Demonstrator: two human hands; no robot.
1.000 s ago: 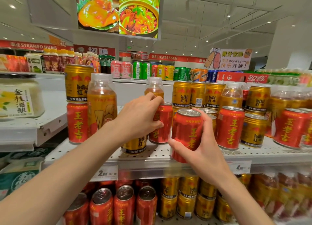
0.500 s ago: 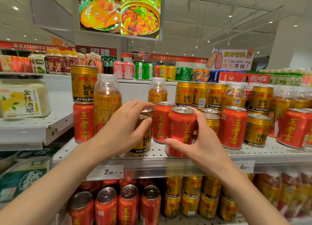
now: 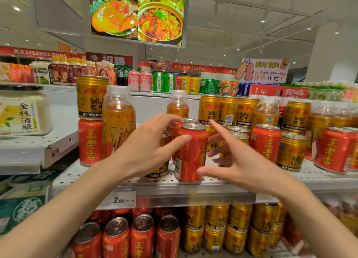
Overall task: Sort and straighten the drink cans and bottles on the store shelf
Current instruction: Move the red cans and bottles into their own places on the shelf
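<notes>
A red can [image 3: 190, 153] stands upright near the front edge of the shelf [image 3: 193, 188]. The left hand [image 3: 147, 151] touches it with the thumb, fingers spread. The right hand [image 3: 238, 161] is wide open, holding nothing.

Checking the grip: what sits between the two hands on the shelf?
In the head view, one upright red can stands between the left hand and right hand.
</notes>
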